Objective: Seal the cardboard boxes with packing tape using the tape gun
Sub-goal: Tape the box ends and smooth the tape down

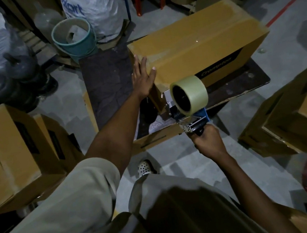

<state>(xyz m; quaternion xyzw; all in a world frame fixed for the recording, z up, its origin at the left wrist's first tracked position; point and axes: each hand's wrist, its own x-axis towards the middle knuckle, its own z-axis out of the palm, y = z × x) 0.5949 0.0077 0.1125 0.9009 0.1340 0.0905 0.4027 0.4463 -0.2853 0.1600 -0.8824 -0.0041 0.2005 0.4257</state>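
While left grip [143, 79] presses flat on box [198, 42], right grip [207, 140] clasps tape gun [189, 97] at near end; next, probably, cut tape.

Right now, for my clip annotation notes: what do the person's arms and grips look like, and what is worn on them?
The left arm wears a loose, pale beige short sleeve; the forearm below is bare. The left grip and right grip are bare hands: no gloves, watch or rings visible. The right forearm is bare too.
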